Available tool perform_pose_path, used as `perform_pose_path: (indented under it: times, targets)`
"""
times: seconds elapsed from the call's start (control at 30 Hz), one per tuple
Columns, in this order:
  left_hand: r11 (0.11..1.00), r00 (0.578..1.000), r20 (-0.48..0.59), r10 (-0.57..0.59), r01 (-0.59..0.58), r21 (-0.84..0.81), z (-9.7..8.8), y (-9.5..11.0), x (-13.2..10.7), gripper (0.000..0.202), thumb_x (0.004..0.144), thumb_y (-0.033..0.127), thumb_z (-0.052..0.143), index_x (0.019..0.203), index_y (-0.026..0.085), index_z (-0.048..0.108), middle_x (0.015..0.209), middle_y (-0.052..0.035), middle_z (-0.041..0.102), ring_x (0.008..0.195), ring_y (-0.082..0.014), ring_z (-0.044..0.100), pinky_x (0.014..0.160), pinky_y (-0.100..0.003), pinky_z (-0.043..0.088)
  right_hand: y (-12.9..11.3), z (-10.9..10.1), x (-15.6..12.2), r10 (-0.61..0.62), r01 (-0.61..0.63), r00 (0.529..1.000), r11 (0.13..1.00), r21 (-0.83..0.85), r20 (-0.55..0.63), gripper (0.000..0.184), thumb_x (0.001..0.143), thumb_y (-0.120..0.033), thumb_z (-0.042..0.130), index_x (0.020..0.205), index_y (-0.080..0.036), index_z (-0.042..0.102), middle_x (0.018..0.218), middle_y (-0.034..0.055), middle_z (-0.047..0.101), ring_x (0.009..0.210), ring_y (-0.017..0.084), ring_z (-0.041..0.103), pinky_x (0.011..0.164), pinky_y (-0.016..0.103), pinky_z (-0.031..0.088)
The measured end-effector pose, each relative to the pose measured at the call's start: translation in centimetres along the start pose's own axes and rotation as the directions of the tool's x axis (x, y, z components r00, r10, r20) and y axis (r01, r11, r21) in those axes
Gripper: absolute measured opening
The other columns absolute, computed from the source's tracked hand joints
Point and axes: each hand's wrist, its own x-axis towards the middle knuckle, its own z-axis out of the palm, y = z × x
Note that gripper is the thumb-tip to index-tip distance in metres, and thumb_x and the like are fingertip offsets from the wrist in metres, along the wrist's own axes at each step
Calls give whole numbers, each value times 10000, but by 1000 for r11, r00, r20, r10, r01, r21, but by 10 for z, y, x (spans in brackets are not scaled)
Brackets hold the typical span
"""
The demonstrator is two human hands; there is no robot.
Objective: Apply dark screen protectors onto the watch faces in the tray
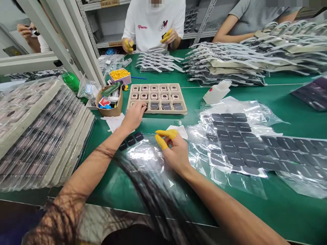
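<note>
My left hand (135,115) reaches to the front row of a beige compartment tray (184,109). Its fingers are pinched together at a compartment there, and what they hold is mostly hidden. Pinkish square watch-like cases (153,96) fill the tray's two back rows. Dark square pieces (166,106) lie in the front row, right of that hand. My right hand (176,149), with yellow finger cots on thumb and forefinger, hovers over clear plastic film (145,158). Its fingertips are apart with nothing visible between them. Several black rounded-square stickers (130,141) lie on the film's left side.
Sheets of black stickers (237,146) lie at right, near a white bottle (217,92). Stacked trays (51,136) stand at left, beside a cardboard box of small items (111,109). Strapped packs (224,64) are piled at the back. Two people sit opposite; one wears yellow finger cots.
</note>
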Motion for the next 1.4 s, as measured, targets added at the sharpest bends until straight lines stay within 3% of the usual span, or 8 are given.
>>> perform_pose_path:
  times: [0.17,0.37,0.5,0.67,0.77,0.9,1.2,1.4]
  targets:
    - [524,889,407,-211,454,-720,-2,27,-99,545,875,598,848,1184,156,765,1113,-96,805,966,-228,744,902,-369,614,2,-9,5,-386,389,915,921,-10,118,438,1006,-186,679,1390,-392,722,1262,74,707,811,174,659,732,382,636]
    - [197,714,651,-259,699,-688,-9,38,-120,636,461,534,1105,889,143,844,830,-31,770,746,-115,681,738,-229,560,-4,-15,7,-600,607,782,795,17,169,285,1005,-183,709,1225,-362,734,1061,29,799,824,197,688,684,361,607]
    - [76,699,665,-263,702,-708,-5,38,-119,762,446,612,1086,991,141,840,818,-40,758,715,-126,666,686,-247,566,-22,-26,8,-442,433,883,897,86,160,92,1028,-242,647,1012,-317,698,1044,39,749,894,211,708,760,397,623]
    - [245,807,363,-465,512,-823,-3,31,-114,632,596,531,1055,1055,245,727,761,40,729,557,-106,606,545,-236,495,-15,-25,6,-5,75,900,987,-145,435,168,1009,-382,678,875,-293,724,1067,62,731,967,251,697,751,409,609]
    - [325,821,332,-464,506,-799,-2,29,-111,625,527,367,1071,1024,259,708,841,29,760,688,-159,708,666,-293,600,15,-27,12,104,45,951,886,-462,292,198,968,-449,723,1052,-292,810,1126,116,727,1019,305,676,794,459,596]
    - [413,852,296,-431,478,-775,2,28,-114,675,542,252,1018,1153,249,731,969,-21,811,860,-211,781,887,-383,656,52,-51,32,111,-82,994,734,-675,0,280,960,-422,668,1031,-199,821,1162,225,696,1133,403,601,983,622,518]
    - [527,870,325,-371,485,-698,9,22,-116,515,598,171,906,1096,177,775,879,-11,805,803,-190,763,783,-302,632,5,0,20,-138,211,935,957,-199,326,207,998,-462,688,898,-296,759,887,60,731,876,255,651,826,439,544]
    - [425,859,341,-383,492,-760,15,22,-118,547,602,170,918,1129,195,776,946,-42,822,806,-188,774,811,-335,649,10,-2,19,-3,23,999,919,-393,52,303,1002,-507,654,819,-277,724,769,57,700,755,259,608,733,442,502]
